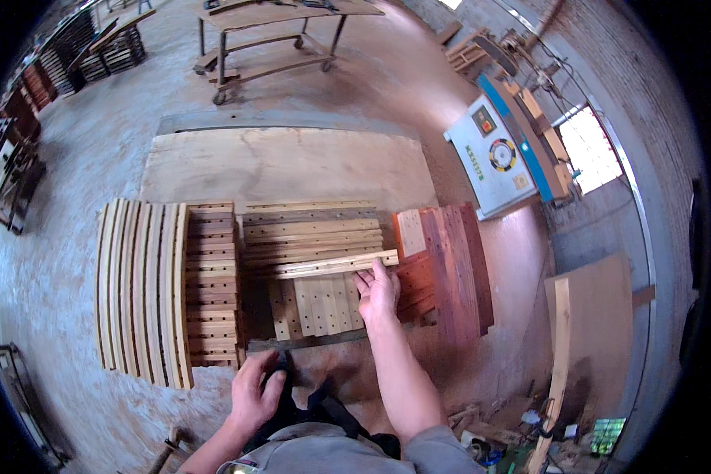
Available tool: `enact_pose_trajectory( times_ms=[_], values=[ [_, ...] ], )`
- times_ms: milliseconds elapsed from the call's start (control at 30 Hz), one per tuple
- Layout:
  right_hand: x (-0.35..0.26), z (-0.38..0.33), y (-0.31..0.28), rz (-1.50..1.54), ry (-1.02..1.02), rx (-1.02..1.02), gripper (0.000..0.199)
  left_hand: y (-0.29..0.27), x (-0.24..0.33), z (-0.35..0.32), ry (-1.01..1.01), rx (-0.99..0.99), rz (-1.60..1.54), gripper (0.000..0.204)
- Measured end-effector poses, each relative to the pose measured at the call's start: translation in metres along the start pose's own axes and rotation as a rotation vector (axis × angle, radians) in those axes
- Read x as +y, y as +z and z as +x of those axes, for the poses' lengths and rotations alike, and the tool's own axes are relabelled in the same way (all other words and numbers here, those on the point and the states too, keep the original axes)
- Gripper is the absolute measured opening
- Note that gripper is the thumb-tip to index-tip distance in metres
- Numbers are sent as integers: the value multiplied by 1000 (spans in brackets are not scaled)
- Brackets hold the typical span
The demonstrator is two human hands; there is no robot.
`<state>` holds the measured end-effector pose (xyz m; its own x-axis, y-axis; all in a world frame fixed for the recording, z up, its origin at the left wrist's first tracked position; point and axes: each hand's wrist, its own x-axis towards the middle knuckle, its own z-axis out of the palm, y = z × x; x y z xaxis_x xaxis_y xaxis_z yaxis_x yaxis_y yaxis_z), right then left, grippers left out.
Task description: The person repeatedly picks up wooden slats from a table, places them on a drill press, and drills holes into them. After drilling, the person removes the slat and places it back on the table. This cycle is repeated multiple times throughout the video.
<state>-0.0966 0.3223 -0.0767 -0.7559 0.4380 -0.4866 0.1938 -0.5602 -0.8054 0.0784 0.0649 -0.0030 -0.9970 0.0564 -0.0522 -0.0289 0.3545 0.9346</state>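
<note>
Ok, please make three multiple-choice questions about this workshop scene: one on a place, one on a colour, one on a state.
1. Where is the right hand?
A. on a pale slat
B. on the cart
C. on the machine

2. What colour are the boards right of the slat stacks?
A. blue
B. reddish
C. black

3. How is the left hand?
A. flat on the floor
B. raised overhead
C. gripping a dark strap near the body

Key: 1 A, the fingers lie on the slat's end. 2 B, they look red-brown. 3 C, the fingers close on the strap.
</note>
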Motion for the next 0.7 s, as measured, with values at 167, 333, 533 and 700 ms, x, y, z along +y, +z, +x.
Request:
enact_pose_trajectory(
  times_ms=[167, 333, 533, 700],
  values=[
    [-72, -73, -28, 118, -257, -167, 24, 47, -20, 50, -641, -28, -1103, 47],
    [-122, -147, -120, 236, -335, -419, 35, 81, -3, 68, -531, -88, -1227, 47],
    [-142, -217, -264, 381, -330, -495, 39, 134, 50, 35, -355, -534, -1414, 55],
    [-132, -297, -405, 576, -390, -141, 29, 205, 102, -42, -312, -840, -1161, 64]
  ],
)
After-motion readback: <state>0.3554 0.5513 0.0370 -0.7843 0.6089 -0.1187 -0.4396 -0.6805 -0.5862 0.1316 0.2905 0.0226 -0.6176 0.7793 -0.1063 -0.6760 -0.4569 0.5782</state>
